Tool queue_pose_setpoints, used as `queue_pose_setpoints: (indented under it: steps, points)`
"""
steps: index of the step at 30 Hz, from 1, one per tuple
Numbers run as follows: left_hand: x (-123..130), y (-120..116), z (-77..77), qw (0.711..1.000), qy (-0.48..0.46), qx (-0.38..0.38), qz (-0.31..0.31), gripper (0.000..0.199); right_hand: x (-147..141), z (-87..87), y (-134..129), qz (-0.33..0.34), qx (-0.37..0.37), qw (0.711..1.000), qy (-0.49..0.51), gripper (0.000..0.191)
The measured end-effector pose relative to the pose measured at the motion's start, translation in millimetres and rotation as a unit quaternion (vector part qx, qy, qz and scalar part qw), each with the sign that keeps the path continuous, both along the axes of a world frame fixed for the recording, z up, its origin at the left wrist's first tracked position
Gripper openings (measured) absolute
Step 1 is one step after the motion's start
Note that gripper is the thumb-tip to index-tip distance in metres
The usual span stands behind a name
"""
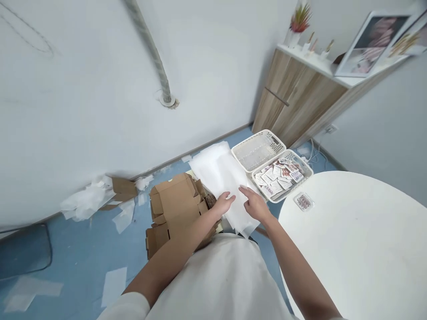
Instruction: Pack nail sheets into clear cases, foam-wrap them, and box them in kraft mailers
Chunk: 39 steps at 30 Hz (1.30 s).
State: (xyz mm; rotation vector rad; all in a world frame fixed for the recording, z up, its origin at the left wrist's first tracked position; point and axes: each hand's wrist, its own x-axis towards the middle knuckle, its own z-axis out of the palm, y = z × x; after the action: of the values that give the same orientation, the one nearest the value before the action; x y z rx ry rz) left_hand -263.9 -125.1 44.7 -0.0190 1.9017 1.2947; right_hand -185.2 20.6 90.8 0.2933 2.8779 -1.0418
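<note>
Head view: white sheets (213, 165) lie mid-scene, thin and smooth, far edge toward the wall, right edge beside two baskets. Left hand (224, 203) and right hand (255, 204) are over their near part, slightly apart, fingers released (contact with the sheets: can't tell). Left: flattened brown cardboard (180, 200), matte, notched edges; beyond it, open blue floor (83, 249) with scraps. Right: perforated plastic empty basket (256, 149), then card-filled basket (303, 165), close to the round white desk (360, 249); clear case (304, 201) near its rim.
</note>
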Motion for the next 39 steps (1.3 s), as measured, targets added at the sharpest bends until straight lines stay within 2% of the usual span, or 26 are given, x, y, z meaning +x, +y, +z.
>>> queue_pose_setpoints:
  steps: [4,7,11,14,17,20,23,27,35,39]
  points:
    - [18,-10,7.3,0.999,-0.012,0.035,-0.031,0.06,37,32.0,-14,-0.021,0.056,0.998,0.034,0.072]
    - [33,-19,9.7,0.998,0.003,0.056,-0.041,0.066,73,50.7,-28,-0.062,0.104,0.992,0.041,0.072]
    - [53,-20,11.5,0.997,0.004,0.059,-0.054,0.08,128,64.6,-50,-0.114,0.162,0.98,0.031,0.072]
    - [70,-10,14.8,0.991,0.001,0.1,-0.086,0.071,171,67.8,-66,-0.141,0.192,0.971,0.015,0.072]
    - [92,5,17.1,0.978,0.012,0.153,-0.138,0.061,212,65.0,-79,-0.194,0.213,0.958,-0.005,0.07]
    - [116,19,15.5,0.964,0.024,0.176,-0.198,0.059,247,58.3,-89,-0.253,0.214,0.943,-0.026,0.067]
    - [138,33,11.5,0.947,0.039,0.181,-0.262,0.059,277,50.4,-96,-0.3,0.203,0.931,-0.041,0.063]
    - [165,55,8.5,0.931,0.074,0.165,-0.317,0.064,313,39.1,-97,-0.381,0.185,0.904,-0.048,0.057]
    - [225,119,20.6,0.893,0.176,0.126,-0.395,0.082,385,21.0,-74,-0.496,0.095,0.862,-0.03,0.048]
    - [249,140,19.4,0.887,0.124,0.146,-0.419,0.08,415,3.5,-48,-0.554,0.014,0.832,0.024,0.047]
